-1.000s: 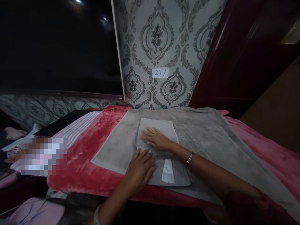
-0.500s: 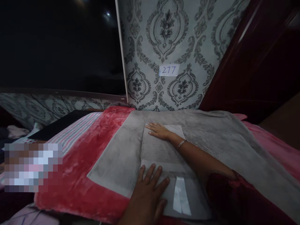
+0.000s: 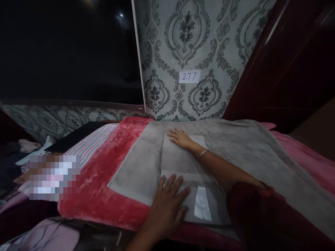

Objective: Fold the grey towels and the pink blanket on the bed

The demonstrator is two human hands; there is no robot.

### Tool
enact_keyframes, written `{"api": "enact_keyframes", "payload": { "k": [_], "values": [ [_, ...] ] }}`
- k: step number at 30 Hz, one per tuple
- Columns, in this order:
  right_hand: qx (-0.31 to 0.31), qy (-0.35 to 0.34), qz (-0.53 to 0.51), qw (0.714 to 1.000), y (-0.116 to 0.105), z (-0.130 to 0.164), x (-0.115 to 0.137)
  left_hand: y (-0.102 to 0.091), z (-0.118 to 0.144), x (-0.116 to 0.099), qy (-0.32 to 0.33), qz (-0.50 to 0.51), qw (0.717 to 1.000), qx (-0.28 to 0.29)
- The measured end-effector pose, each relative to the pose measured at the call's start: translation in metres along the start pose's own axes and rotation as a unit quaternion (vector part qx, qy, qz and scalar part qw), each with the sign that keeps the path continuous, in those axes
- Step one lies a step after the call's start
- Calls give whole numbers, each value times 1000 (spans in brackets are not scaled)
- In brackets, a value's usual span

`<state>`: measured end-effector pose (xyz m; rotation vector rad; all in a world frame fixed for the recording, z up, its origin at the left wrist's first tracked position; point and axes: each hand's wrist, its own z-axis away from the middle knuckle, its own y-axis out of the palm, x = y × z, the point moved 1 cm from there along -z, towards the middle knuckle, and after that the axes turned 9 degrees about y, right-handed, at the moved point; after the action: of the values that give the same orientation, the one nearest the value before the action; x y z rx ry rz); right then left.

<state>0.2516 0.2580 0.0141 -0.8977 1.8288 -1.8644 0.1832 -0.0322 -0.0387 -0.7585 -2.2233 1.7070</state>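
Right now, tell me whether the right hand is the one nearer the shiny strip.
No, the left hand is nearer the shiny strip; the right hand lies farther toward the wall.

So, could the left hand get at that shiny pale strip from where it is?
Probably yes: the left hand lies spread close beside the shiny pale strip, and nothing appears to stand between them.

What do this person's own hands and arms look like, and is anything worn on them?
Both hands are ungloved. The right hand has a slim, silver-coloured bracelet behind it, and farther back a loose, dark red sleeve with what looks like a gathered edge. By the left hand, no sleeve or bracelet shows in view.
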Motion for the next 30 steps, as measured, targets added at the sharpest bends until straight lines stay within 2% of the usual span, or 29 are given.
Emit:
{"api": "enact_keyframes", "payload": {
  "k": [3,6,8,11,17,20,25,30],
  "values": [
    [-6,-116,-17,993,-1,38,24,-1,-1,-1,-4,2,1000,0],
    [49,-243,-35,968,11,78,42,0,-2,-2,-7,2,1000,-7],
    [76,-274,-38,958,20,90,44,0,-2,-2,-9,1,1000,-9],
    [69,-250,-25,966,26,77,35,-1,-1,-2,-6,4,1000,-11],
    [55,-137,-17,989,25,4,3,-6,0,-3,-3,7,1000,-4],
    [54,-87,-29,994,28,-20,-11,-3,0,-1,-2,6,1000,4],
    [40,-69,-42,996,32,-32,-22,7,1,3,10,-16,1000,-17],
    [32,-67,-38,997,23,-27,-15,12,2,8,24,-46,998,-39]
  ]
}}
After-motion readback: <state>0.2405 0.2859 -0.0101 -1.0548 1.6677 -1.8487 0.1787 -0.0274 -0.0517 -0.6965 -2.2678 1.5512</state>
